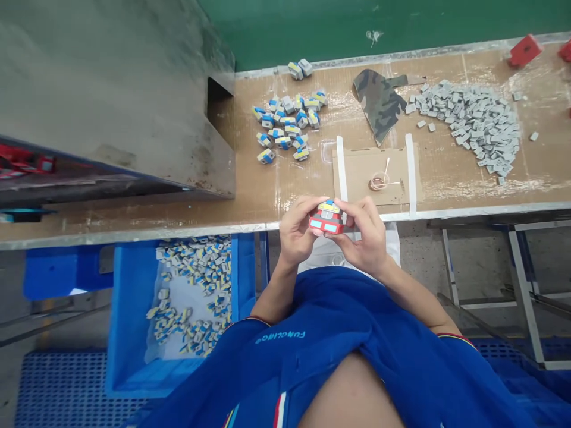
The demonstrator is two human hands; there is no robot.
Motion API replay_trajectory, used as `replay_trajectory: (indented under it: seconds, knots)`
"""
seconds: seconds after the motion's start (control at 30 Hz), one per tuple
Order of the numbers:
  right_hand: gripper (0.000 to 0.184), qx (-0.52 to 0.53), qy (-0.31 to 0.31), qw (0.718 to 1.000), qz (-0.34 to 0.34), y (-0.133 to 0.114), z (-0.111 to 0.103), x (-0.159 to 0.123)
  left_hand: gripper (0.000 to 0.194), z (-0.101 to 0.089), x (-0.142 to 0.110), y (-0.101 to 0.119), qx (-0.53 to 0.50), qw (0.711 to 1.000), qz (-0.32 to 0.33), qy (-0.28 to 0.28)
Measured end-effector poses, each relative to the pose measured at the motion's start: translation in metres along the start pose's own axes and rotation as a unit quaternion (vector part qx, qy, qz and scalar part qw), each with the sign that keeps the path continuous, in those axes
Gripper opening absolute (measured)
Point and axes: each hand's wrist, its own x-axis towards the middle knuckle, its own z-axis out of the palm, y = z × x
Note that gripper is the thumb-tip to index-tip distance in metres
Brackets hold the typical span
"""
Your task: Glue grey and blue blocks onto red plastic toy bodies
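Between my two hands, just over the table's front edge, is a small red toy part [327,221] with pale blue window panels and a yellow, blue and grey piece on top. My left hand [300,230] grips its left side, and my right hand [363,230] grips the right side with thumb and fingers. Beyond them lies a cardboard sheet [357,169] taped down with white strips. A small round dish [378,181] with cotton swabs rests on it. Several grey, yellow and blue toy pieces [288,122] are spread at the back left.
A heap of small grey parts [488,122] covers the table's right side, beside a camouflage cloth [379,101]. Red parts [525,51] lie at the far right. A metal machine housing [134,107] stands on the left. Below it, a blue bin [127,321] holds many toy pieces.
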Motion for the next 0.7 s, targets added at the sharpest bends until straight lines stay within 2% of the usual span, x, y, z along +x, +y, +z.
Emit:
replay_trajectory:
  seconds: [0.1, 0.23, 0.53, 0.7]
  knots:
    - [0.050, -0.022, -0.005, 1.000, 0.001, 0.004, 0.002, 0.007, 0.059, -0.001, 0.005, -0.006, 0.006, 1.000, -0.004, 0.003]
    - [0.051, 0.022, -0.003, 1.000, -0.011, 0.009, 0.005, 0.014, 0.054, -0.003, 0.010, -0.010, -0.013, 1.000, 0.010, 0.000]
    - [0.049, 0.034, -0.031, 0.999, -0.011, 0.013, 0.011, 0.024, 0.054, -0.012, 0.006, -0.014, -0.016, 1.000, -0.013, 0.019]
    - [0.046, 0.040, -0.028, 0.999, -0.006, 0.013, 0.010, 0.025, 0.053, -0.013, 0.009, -0.017, -0.020, 1.000, 0.004, 0.005]
